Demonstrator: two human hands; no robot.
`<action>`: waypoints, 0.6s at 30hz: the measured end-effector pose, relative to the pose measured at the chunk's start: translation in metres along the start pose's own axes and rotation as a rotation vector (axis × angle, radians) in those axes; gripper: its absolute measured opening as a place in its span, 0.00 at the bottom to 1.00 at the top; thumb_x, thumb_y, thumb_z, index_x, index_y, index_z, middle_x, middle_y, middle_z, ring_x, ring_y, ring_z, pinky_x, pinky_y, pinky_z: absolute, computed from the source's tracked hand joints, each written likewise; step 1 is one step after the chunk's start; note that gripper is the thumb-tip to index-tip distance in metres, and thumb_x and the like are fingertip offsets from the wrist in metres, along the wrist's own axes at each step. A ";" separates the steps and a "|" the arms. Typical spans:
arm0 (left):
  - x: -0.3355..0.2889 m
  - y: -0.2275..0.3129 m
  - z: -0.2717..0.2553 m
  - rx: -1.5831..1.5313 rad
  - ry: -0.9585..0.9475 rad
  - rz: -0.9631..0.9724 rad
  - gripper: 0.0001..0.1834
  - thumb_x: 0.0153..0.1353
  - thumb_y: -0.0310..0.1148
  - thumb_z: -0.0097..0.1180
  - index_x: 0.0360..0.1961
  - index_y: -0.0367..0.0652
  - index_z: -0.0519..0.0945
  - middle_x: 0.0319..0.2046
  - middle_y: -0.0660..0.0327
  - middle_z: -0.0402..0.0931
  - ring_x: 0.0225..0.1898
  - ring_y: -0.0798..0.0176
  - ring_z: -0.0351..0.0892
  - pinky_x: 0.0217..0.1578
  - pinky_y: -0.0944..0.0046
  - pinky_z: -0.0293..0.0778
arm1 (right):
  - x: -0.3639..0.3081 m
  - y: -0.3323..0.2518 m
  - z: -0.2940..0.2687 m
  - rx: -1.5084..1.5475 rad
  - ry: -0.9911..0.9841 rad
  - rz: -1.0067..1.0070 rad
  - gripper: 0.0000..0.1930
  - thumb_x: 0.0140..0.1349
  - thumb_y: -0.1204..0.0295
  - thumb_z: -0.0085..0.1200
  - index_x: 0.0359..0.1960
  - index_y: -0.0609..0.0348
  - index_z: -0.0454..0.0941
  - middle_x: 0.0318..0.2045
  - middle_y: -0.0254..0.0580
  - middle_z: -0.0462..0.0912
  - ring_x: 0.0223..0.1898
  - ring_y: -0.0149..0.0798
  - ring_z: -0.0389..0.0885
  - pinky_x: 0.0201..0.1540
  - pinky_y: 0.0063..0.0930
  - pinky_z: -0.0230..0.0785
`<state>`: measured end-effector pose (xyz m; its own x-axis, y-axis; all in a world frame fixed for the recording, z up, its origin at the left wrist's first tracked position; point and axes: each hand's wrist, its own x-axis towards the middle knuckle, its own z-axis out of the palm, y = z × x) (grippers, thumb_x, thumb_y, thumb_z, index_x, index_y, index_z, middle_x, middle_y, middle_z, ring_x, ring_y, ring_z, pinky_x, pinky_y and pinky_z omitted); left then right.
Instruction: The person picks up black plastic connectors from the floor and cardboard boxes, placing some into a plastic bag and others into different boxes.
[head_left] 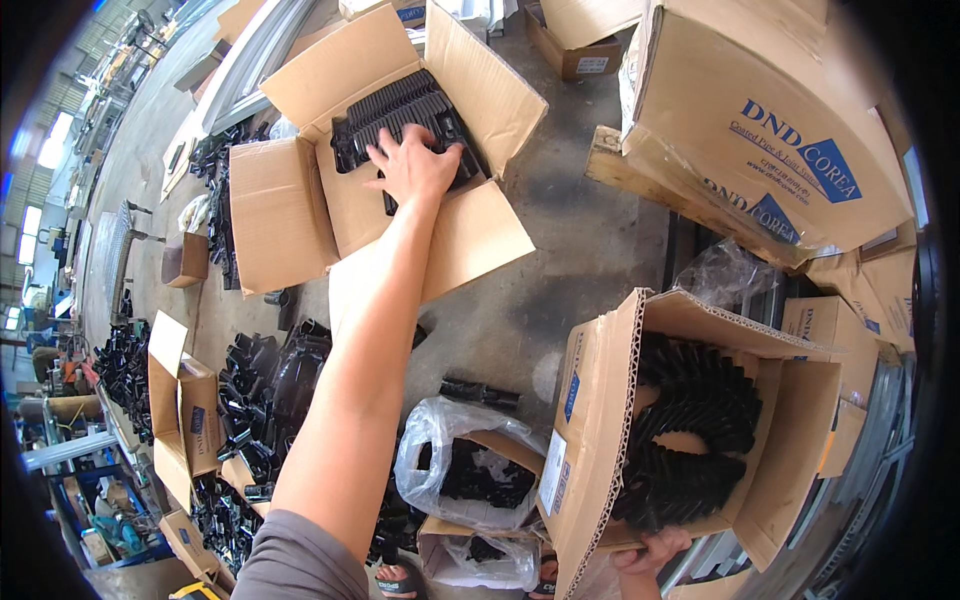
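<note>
My left hand (415, 172) reaches into an opened cardboard box (355, 210) at the upper middle, its fingers spread over rows of black ribbed parts (395, 105). The fingertips touch the parts; none is lifted out. At the lower right, my right hand (650, 553) has its fingers curled round the near edge of a second cardboard box (595, 400). Inside that box, black parts (690, 430) are stacked in a curved row. Part of the right hand is hidden by the cardboard.
Loose black parts (270, 385) lie in heaps at left. A plastic-lined box (470, 470) of black parts stands between my arms. A large closed carton (760, 130) sits on wood at upper right. A small open box (185, 400) stands at left; black pieces (480, 392) lie on the floor.
</note>
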<state>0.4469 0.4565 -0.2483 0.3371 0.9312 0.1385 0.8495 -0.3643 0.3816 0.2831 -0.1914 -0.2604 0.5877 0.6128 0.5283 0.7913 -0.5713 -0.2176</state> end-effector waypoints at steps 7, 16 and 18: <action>0.007 0.010 0.009 -0.006 -0.069 -0.335 0.73 0.39 0.58 0.77 0.81 0.45 0.46 0.79 0.30 0.38 0.80 0.33 0.41 0.71 0.30 0.53 | -0.002 0.001 0.001 0.037 0.004 -0.007 0.23 0.68 0.46 0.42 0.38 0.55 0.70 0.36 0.51 0.71 0.40 0.53 0.68 0.47 0.52 0.60; 0.032 -0.002 -0.014 0.115 -0.319 -0.259 0.72 0.37 0.54 0.81 0.79 0.47 0.49 0.73 0.40 0.57 0.75 0.40 0.57 0.71 0.37 0.58 | 0.001 0.002 0.003 -0.028 0.027 -0.016 0.21 0.69 0.48 0.40 0.35 0.54 0.68 0.32 0.48 0.68 0.38 0.52 0.67 0.47 0.52 0.59; 0.032 -0.013 -0.022 0.176 -0.399 -0.161 0.74 0.36 0.54 0.81 0.80 0.48 0.47 0.74 0.42 0.57 0.76 0.42 0.57 0.71 0.39 0.60 | -0.002 0.002 0.003 0.004 0.012 -0.001 0.21 0.69 0.48 0.40 0.35 0.54 0.68 0.33 0.49 0.69 0.39 0.52 0.67 0.47 0.52 0.59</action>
<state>0.4379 0.4911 -0.2289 0.2961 0.9116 -0.2850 0.9481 -0.2443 0.2035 0.2840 -0.1923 -0.2648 0.5851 0.6064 0.5384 0.7924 -0.5688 -0.2205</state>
